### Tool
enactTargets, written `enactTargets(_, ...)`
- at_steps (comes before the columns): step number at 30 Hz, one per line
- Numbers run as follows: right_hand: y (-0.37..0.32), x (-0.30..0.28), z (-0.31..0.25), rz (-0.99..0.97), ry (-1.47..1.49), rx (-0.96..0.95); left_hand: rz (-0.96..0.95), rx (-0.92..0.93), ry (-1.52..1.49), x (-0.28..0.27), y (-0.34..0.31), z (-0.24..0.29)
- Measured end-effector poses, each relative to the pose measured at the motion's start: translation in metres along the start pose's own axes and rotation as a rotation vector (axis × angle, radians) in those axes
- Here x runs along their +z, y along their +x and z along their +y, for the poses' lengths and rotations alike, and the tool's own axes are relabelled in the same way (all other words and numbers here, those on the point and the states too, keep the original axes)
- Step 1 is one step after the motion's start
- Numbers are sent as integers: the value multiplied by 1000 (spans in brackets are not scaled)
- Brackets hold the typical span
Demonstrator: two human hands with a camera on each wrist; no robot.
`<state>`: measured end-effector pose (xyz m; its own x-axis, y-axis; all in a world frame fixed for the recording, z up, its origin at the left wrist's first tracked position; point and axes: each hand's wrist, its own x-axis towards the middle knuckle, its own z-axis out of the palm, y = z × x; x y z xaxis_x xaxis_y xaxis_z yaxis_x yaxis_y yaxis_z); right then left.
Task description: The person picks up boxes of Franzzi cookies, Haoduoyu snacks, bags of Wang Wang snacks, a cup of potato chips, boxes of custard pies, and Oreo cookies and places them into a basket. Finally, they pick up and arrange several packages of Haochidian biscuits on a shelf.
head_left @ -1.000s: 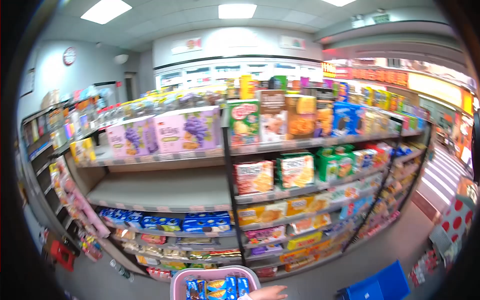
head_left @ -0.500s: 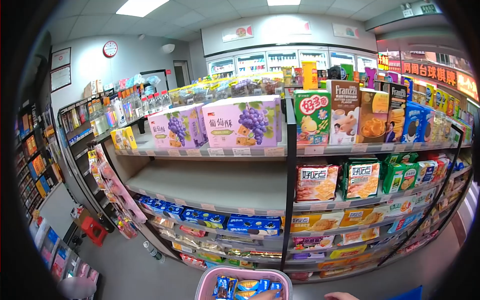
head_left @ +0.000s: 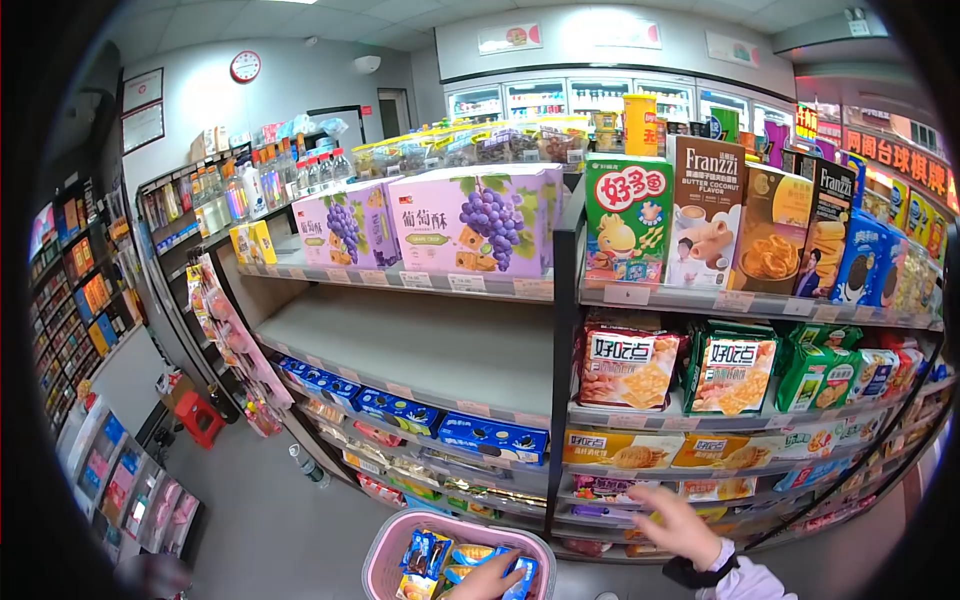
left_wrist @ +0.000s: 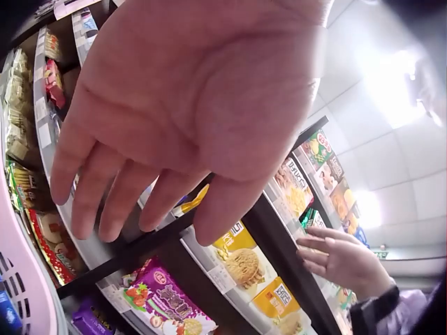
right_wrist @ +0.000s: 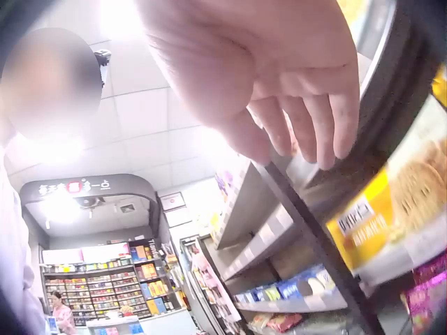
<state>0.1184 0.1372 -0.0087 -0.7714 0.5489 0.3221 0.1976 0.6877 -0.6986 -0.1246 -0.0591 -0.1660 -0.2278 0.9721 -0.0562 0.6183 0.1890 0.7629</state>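
A pink basket (head_left: 380, 548) holding blue and yellow snack packs (head_left: 428, 552) stands at the bottom of the head view. My left hand (head_left: 487, 578) is over those packs, its fingers extended. In the left wrist view the left palm (left_wrist: 188, 98) shows with loosely straight fingers and nothing gripped. To the right of the basket, my right hand (head_left: 680, 525) is raised before the lower shelves, wearing a black wrist strap (head_left: 700, 572). The right wrist view shows the right palm (right_wrist: 265, 70) with relaxed fingers and nothing held.
Ahead stands a shelf unit (head_left: 563, 400) with a dark upright. Purple grape-crisp boxes (head_left: 470, 225) and Franzzi boxes (head_left: 703, 210) fill its top. Blue cookie boxes (head_left: 490, 437) sit below a bare shelf board (head_left: 420, 345). A red stool (head_left: 200, 418) and a bottle (head_left: 308, 467) are on the floor at left.
The head view has swung rightward across the shelves, then tilted down. My right hand has risen into view beside the basket, and my left hand has come over the packs in the basket.
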Motion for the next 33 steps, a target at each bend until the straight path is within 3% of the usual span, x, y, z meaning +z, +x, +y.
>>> enactTargets(3,41,-44,-13,179,-133,-138,54,19,-60,8,23,15)
enactTargets(5,70,-69,-19,290,-299,-261,-7,-23,-226,-22,45,86)
enactTargets(9,123,-99,-25,394,-501,-466,220,205,-522,-19,95,136)
enactTargets(12,143,-106,-24,390,-628,-503,423,373,-610,-25,121,186)
enactTargets(16,157,-108,-15,412,-712,-480,616,458,-394,-27,157,211)
enactTargets(19,155,-112,-17,268,-714,-369,711,487,-111,-30,176,221)
enactTargets(20,154,-113,-19,284,-714,-415,696,482,-105,-28,179,222)
enactTargets(28,162,-123,-19,66,-476,-236,624,443,-135,-22,181,234)
enactTargets(33,163,-121,-25,148,-366,-220,680,486,-147,-22,178,231)
